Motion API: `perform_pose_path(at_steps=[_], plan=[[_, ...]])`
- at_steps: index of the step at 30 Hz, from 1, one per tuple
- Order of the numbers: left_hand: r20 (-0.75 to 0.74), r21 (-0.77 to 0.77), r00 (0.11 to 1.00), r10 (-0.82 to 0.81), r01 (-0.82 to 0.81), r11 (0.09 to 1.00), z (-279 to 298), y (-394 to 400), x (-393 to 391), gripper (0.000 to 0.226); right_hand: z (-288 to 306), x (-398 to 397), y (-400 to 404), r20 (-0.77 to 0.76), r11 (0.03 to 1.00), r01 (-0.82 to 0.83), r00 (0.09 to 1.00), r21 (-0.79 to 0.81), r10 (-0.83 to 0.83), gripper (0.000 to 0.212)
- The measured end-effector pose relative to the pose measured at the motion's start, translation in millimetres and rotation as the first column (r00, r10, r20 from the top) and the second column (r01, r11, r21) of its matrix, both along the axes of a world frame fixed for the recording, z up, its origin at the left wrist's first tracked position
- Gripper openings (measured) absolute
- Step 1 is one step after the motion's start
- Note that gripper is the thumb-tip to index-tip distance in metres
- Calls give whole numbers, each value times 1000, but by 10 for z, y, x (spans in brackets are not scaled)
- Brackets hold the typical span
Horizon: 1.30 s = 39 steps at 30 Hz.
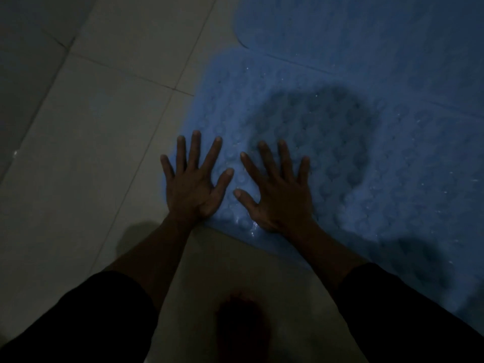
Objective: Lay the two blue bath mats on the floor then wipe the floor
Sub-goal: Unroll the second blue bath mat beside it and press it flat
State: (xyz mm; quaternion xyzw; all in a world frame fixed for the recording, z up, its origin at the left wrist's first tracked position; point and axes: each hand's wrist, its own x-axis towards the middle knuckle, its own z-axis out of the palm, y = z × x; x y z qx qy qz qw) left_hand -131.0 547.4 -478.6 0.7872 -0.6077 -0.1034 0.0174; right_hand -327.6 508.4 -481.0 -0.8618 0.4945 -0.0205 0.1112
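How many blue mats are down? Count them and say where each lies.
2. The near mat lies on the tiled floor under both hands, left and right. The far mat lies beyond it, top right, overlapping its far edge. Both run out of frame.

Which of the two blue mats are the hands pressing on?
The nearer bath mat, the bumpy one, whose corner lies under the left hand and right hand. The farther mat lies untouched at the top.

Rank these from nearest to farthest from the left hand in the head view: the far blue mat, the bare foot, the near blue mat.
1. Near blue mat: under the left hand.
2. Bare foot: below, towards the person.
3. Far blue mat: upper right.
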Motion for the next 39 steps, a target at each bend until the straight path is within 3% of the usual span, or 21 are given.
perform_pose_path(at_steps=[4, 11, 14, 17, 22, 26, 39], plan=[[-7, 38, 1000, 20, -20, 999, 1, 19, 14, 70, -13, 39, 11, -21, 999, -5, 1000, 37, 6, 77], [-14, 175, 997, 74, -70, 982, 107, -75, -94, 76, 93, -112, -27, 80, 995, 3, 997, 98, -10, 71], [2, 55, 993, -118, 118, 992, 139, -141, -602, 76, 148, -641, 120, 79, 978, 210, 975, 8, -210, 70], [-18, -4, 935, -354, 354, 935, 104, -147, -1391, 71, 142, -1497, 280, 9, 886, 461, 887, -43, -461, 70], [-9, 33, 846, -533, 533, 845, 26, -12, -2533, 69, 122, -2670, 640, -109, 687, 722, 692, 83, -714, 72], [19, 58, 863, -505, 504, 862, -17, 16, -2870, 71, 94, -2864, 730, -101, 670, 731, 682, 131, -724, 73], [17, 164, 882, -471, 462, 872, 173, -35, -3021, 73, 110, -2901, 695, 11, 668, 741, 669, 59, -743, 68]])
